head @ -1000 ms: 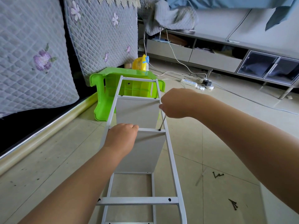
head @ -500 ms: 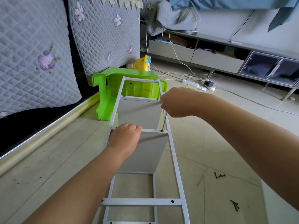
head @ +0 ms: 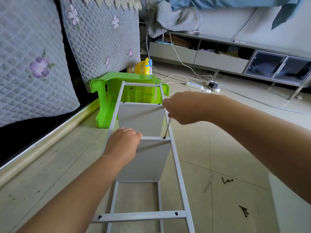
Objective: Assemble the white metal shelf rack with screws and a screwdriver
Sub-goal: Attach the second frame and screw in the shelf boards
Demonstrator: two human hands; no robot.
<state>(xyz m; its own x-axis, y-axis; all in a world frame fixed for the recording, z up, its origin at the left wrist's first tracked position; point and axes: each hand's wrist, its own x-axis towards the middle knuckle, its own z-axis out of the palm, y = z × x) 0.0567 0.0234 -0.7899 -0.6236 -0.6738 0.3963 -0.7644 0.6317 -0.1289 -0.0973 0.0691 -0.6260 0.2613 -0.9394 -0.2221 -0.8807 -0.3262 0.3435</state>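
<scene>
I see the white rack (head: 143, 148) lying on the floor against the green stool (head: 107, 91), my left hand (head: 122, 145) gripping its crossbar, my right hand (head: 181, 108) clenched around the screwdriver (head: 167, 131) tipped on a screw (head: 164, 137).

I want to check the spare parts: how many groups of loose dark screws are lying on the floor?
2. One group of loose screws lies on the tile right of the rack; another group lies nearer the camera. More may be hidden under the arms.

The screwdriver (head: 167, 130) handle is hidden inside the right hand (head: 182, 107).
</scene>
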